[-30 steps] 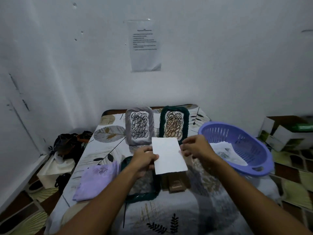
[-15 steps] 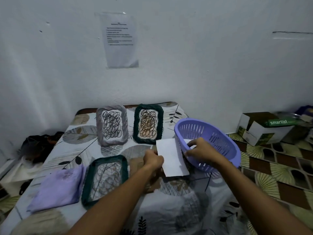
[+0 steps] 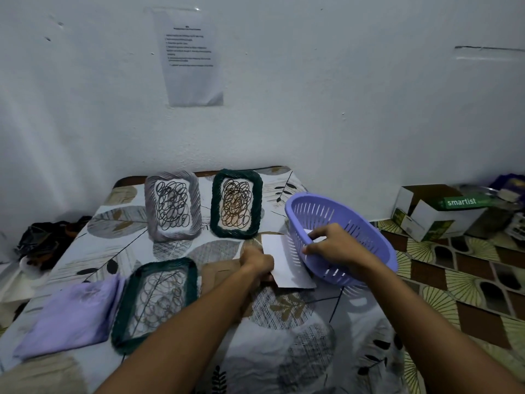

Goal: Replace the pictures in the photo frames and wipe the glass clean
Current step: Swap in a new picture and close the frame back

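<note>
Both hands have shifted right since a moment ago: the left hand (image 3: pixel 257 263) still pinches the white paper (image 3: pixel 281 263) above the tabletop (image 3: pixel 284 351), while the right hand (image 3: pixel 335 245) now grips the purple basket (image 3: pixel 355 240) rim, tilting it. Blank and white, the paper overlaps the basket's near wall. Papers inside the basket are mostly hidden by the hand.

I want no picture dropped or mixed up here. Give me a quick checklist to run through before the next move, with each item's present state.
1. Left hand holds the white card: ok.
2. Right hand has a grip on the basket rim: ok.
3. Basket flat on the table: not ok, tilted.
4. Lying green frame emptied: cannot tell.
5. Purple cloth within reach: ok.
6. Two rear frames upright: ok.
</note>
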The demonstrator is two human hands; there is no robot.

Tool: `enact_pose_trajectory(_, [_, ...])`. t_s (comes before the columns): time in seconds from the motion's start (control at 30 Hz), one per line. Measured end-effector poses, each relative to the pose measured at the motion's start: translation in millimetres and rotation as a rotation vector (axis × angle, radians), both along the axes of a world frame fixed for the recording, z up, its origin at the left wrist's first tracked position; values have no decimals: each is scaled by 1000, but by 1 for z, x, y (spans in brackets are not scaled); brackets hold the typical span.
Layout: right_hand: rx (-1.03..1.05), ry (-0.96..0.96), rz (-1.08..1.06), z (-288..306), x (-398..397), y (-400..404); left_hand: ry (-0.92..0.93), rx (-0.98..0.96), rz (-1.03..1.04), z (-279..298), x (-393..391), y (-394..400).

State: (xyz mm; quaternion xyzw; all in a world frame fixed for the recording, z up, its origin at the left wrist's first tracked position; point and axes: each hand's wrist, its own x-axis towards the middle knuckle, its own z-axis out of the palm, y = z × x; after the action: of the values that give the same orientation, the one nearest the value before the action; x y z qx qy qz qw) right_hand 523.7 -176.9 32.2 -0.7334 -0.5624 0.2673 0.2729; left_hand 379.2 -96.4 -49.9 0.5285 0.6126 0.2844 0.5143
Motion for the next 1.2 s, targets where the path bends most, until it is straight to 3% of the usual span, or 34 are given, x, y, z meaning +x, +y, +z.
enact_pose_trajectory(0.5, [-37, -113, 29, -24, -25, 1, -174, -121, -113, 7, -1, 1])
enact_pose_trajectory(0.63, [-29, 4, 19, -16, -18, 4, 76, 193, -26, 13, -7, 9])
enact_pose_trajectory(0.7, [-9, 49, -78, -11, -2, 14, -9, 271, -29, 20, -6, 11])
enact_pose_trajectory(0.8, [16, -158, -190, -13, 32, 32, -120, 234, -82, 30, -2, 6])
enact_pose_trajectory(0.93, [-191, -501, -151, -25, 52, 42, -108, 167, -124, 29, 2, 2])
enact_pose_trajectory(1.2, [-375, -551, -135, -39, 56, 47, -131, 158, -131, 28, -1, -1])
